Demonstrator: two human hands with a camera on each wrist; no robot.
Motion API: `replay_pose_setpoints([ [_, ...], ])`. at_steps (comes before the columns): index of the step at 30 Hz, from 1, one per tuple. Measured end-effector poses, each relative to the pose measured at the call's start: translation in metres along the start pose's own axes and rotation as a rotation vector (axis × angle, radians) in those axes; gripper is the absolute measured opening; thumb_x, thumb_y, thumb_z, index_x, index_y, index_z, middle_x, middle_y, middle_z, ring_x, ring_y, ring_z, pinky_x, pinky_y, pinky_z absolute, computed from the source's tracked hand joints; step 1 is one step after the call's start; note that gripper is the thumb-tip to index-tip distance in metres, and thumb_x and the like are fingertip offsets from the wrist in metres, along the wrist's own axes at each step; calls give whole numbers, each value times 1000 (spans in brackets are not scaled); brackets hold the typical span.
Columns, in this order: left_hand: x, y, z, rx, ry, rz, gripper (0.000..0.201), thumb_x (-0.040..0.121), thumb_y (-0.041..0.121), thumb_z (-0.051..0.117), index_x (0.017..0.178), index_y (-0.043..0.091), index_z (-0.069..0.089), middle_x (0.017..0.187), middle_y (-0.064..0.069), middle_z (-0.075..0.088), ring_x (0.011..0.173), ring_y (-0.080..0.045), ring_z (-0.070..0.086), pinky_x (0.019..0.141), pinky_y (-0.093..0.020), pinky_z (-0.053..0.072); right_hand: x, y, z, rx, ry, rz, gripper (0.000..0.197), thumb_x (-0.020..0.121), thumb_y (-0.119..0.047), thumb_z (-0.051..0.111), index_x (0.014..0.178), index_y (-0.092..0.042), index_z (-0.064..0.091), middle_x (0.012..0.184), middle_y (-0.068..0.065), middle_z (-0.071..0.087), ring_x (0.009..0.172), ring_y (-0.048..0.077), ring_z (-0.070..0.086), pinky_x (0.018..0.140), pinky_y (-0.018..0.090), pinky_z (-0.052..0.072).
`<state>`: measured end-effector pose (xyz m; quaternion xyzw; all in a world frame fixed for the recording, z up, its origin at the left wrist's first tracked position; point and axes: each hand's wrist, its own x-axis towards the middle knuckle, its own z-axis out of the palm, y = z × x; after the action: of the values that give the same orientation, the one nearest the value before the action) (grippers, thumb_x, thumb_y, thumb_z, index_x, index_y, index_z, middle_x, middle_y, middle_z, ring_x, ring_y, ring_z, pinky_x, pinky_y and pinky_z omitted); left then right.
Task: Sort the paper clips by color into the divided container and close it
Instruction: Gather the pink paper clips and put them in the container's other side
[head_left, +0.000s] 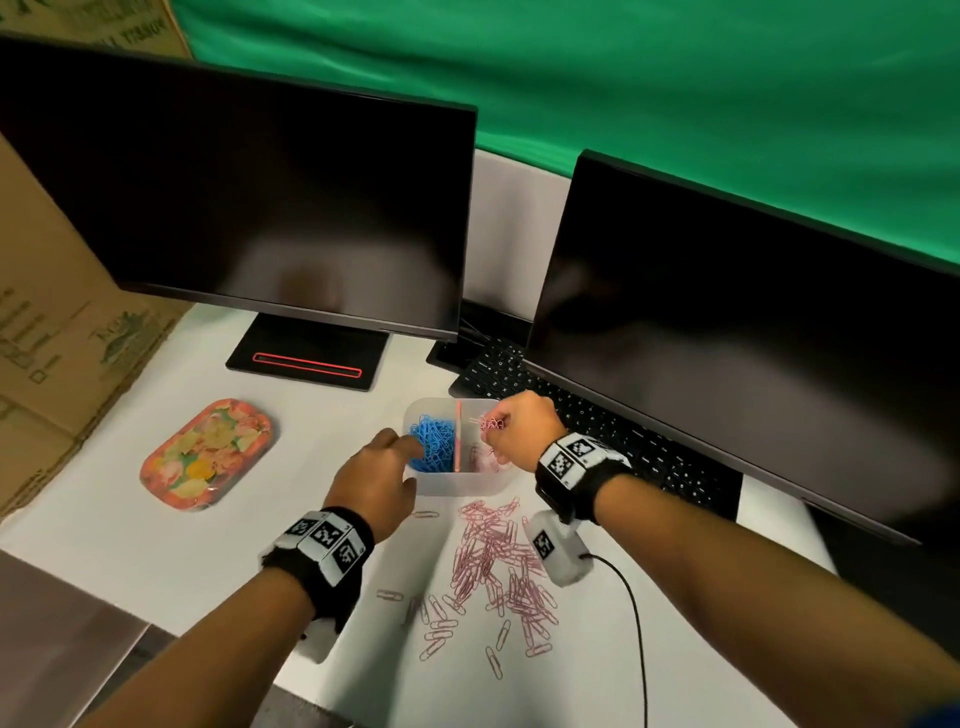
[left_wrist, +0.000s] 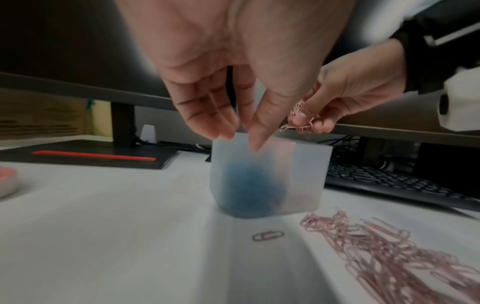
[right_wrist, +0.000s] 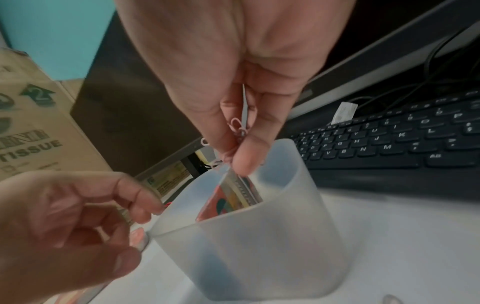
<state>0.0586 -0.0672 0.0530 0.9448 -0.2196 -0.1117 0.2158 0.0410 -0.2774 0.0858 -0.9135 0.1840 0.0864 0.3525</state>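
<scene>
A frosted translucent container (head_left: 457, 486) stands on the white table, split by a pink divider (head_left: 458, 436). Blue paper clips (head_left: 434, 441) fill its left compartment. My left hand (head_left: 413, 462) pinches the container's left rim, fingers over the edge and thumb on the outer wall (left_wrist: 298, 185). My right hand (head_left: 493, 436) hovers over the right compartment and pinches a small bunch of pink clips (right_wrist: 239, 127). A few pink clips lie in that compartment. A pile of loose pink clips (head_left: 493, 561) is spread on the table in front of the container. The floral lid (head_left: 208, 452) lies to the left.
Two dark monitors (head_left: 249, 197) stand behind, and a black keyboard (head_left: 597, 421) runs under the right one, just behind the container. A cardboard box (head_left: 57, 338) borders the left. A black cable (head_left: 634, 613) trails from my right wrist across the table.
</scene>
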Motion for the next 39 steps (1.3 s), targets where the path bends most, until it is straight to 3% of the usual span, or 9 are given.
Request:
replay_pose_setpoints([
  [9,19,-14,12,-8,-48,-26,25,89,18,61,113,21,68,123,-5,54,95,-27,63,88,-34,52,18,-6,13,-75,-59,200,22,82,-10,67,103,-11,72,106,9,68,86,23,70,79,31,59],
  [15,37,-20,3,30,-42,-5,21,89,15,63,108,21,69,120,-5,58,101,-27,62,90,-34,52,-38,27,-4,86,221,-12,17,85,-14,57,82,-18,72,68,-11,64,61,5,59,69,21,51],
  [18,42,-21,0,31,-43,-6,25,88,14,64,111,22,67,122,-3,57,101,-26,62,91,-33,52,-71,67,21,-135,19,-62,23,88,-18,51,101,-22,70,99,-4,72,84,12,66,84,28,55],
  [21,34,-20,-1,-41,36,-21,42,84,12,66,123,24,55,125,-2,51,100,-24,61,88,-36,54,-80,97,56,-232,-208,-39,52,92,-21,46,143,-24,38,153,0,32,137,17,36,114,31,32],
  [24,13,-29,4,-132,125,-100,41,82,13,66,117,22,49,117,-1,50,94,-23,59,78,-35,53,-75,96,77,-345,-244,-52,67,96,-28,42,152,-20,7,161,1,-4,148,18,0,122,40,7],
  [28,-13,-38,29,-19,-136,-87,49,84,14,56,131,19,47,134,-5,44,115,-25,54,94,-37,49,-76,85,97,-451,-295,-176,67,96,-29,35,152,-20,1,160,2,-10,148,20,-10,121,44,-3],
  [31,-28,-33,54,69,-348,59,68,86,12,50,149,16,25,157,-8,20,143,-27,23,117,-36,26,-92,87,104,-487,-357,-316,65,95,-28,31,153,-18,2,160,2,-9,148,20,-10,120,41,-6],
  [34,-39,-22,73,226,-450,278,76,87,15,47,153,17,9,161,-9,-2,149,-27,-2,122,-38,5,-110,93,100,-451,-382,-411,65,94,-28,31,153,-18,5,160,1,-6,147,15,-9,118,33,-10],
  [39,-52,-5,79,267,-594,500,79,86,17,46,153,18,4,161,-6,-11,148,-24,-11,120,-35,-4,-114,117,80,-340,-150,-73,70,94,-30,30,152,-14,-6,159,5,-15,146,17,-16,121,38,-3],
])
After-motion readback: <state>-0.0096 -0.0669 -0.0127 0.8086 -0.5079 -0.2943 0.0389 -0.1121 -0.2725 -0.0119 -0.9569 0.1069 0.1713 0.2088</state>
